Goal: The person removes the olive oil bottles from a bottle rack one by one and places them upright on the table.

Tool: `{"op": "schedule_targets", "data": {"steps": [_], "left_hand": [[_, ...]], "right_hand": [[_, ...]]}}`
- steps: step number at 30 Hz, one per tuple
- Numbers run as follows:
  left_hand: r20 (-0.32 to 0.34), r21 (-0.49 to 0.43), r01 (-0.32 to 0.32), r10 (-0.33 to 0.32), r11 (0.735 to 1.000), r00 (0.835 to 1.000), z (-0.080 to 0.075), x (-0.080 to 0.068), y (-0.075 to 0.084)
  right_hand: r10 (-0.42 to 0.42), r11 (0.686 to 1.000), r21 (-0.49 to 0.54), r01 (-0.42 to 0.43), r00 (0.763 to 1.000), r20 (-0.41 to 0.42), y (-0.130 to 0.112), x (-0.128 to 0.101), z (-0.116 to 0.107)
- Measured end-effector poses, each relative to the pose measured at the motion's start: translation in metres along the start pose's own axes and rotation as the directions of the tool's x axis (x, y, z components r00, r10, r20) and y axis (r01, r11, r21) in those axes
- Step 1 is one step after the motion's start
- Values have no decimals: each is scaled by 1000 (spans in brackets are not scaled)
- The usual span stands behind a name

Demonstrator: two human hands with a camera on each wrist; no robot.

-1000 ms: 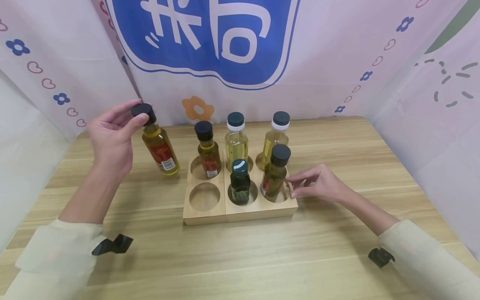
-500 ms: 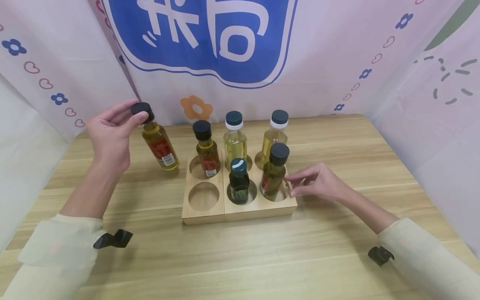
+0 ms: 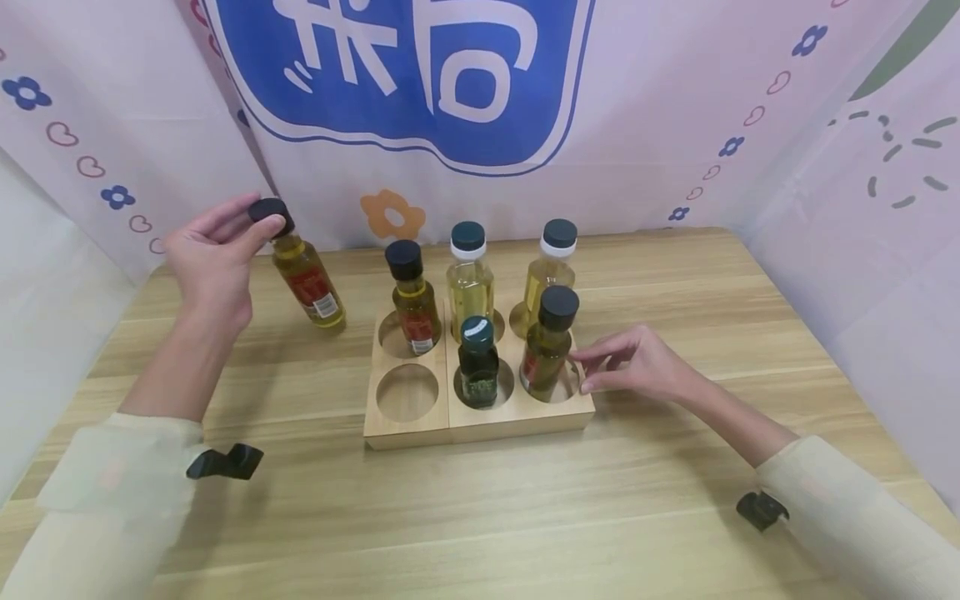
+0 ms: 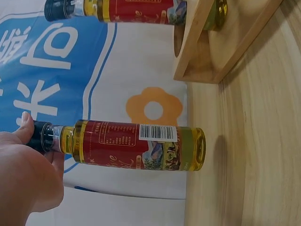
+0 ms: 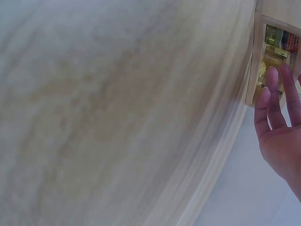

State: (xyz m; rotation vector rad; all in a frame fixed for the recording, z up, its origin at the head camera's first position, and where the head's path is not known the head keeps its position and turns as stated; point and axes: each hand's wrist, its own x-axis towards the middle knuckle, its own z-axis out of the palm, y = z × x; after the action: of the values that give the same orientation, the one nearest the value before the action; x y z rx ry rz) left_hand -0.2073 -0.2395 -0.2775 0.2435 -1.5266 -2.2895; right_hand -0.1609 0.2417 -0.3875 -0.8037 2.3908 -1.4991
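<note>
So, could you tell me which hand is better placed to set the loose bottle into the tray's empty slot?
Left, probably. The left hand already pinches the cap of the bottle, tilted on the table left of the tray. The empty slot is at the tray's near left corner. The right hand rests at the tray's right edge.

tilted bottle (image 3: 306, 277) left of rack (image 3: 480, 412)

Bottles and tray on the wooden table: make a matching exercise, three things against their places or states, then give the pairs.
1. red-label bottle
2. dark green bottle
3. front-left slot

A. empty
B. tilted, outside the wooden tray, cap pinched by the left hand
C. upright in the front-middle slot

Pairs: 1-B, 2-C, 3-A. The right hand rests at the tray's right edge.
</note>
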Motion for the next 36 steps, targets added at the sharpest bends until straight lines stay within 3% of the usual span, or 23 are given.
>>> {"op": "schedule_targets", "data": {"steps": [26,36], "left_hand": [[-93,4,44,-43,999,995,-15,29,-3],[-119,-40,68,-72,997,990,-18,36,-2]], "right_hand": [[4,1000,-2,-4,1000,-3,0,0,0],[13,1000,-1,-13,1000,-2,-1,0,1]]}}
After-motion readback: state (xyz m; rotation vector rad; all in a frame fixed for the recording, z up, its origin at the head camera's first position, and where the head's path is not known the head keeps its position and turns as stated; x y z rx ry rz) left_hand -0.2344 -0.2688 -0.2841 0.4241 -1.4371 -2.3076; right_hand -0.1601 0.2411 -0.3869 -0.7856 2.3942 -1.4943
